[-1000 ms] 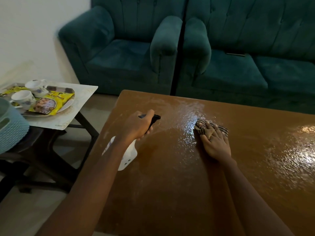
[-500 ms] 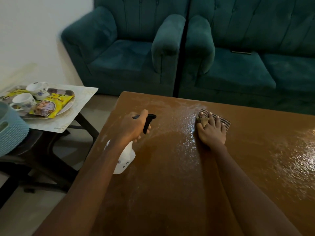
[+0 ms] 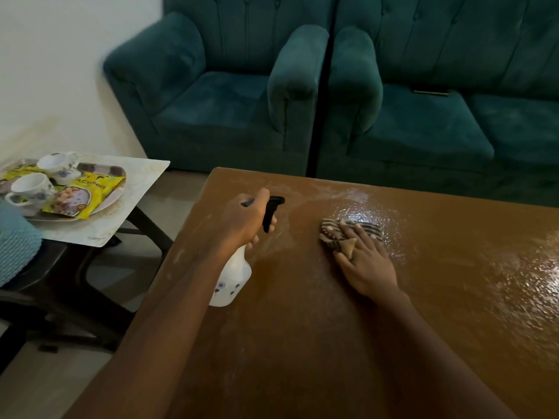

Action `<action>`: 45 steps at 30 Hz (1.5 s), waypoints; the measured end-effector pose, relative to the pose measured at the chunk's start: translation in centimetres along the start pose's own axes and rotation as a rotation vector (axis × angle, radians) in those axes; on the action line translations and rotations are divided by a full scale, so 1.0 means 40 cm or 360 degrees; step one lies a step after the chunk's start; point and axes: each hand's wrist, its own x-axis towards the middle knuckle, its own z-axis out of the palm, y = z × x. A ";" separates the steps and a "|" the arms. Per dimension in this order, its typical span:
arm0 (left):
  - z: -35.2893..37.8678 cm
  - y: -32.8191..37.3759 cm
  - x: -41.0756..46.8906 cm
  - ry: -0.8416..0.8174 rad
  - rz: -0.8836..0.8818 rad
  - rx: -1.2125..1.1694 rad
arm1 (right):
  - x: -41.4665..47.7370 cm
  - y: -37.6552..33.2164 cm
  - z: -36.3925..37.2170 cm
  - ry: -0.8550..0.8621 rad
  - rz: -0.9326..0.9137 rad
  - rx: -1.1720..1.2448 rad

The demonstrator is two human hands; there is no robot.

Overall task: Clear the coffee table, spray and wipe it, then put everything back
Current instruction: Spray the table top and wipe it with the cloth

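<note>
The brown coffee table [image 3: 302, 343] is wet and shiny in its far and right parts. My left hand [image 3: 245, 219] grips the neck of a white spray bottle [image 3: 231, 279] with a black trigger, held over the table's left side. My right hand [image 3: 366, 267] presses flat on a striped brown cloth [image 3: 335, 232] lying on the wet patch, fingers straight, with a corner of the cloth poking up between them.
A small side table [image 3: 130, 207] at the left carries a tray [image 3: 99, 204] with two white cups [image 3: 30, 187] and a yellow snack packet [image 3: 78, 198]. A light blue basket [image 3: 15, 246] sits beside it. Teal sofas [image 3: 242, 95] stand behind the coffee table.
My right hand has slid the cloth toward me and slightly left over the wet patch. My left hand with the spray bottle has stayed in nearly the same place.
</note>
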 end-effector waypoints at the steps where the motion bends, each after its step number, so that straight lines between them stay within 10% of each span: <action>1: 0.003 0.002 0.007 -0.0014 -0.0002 -0.0006 | 0.012 0.026 -0.008 0.0002 0.0070 -0.0001; 25: -0.021 -0.039 0.055 0.0115 -0.0005 -0.0062 | 0.347 0.033 -0.071 -0.0045 0.0443 0.0261; 37: -0.083 -0.096 0.039 0.0283 0.0031 -0.0133 | 0.170 -0.184 0.020 -0.0113 -0.0461 0.0011; 45: -0.075 -0.104 0.046 0.0303 0.0029 -0.0186 | 0.214 0.014 -0.038 0.0014 0.0186 0.0027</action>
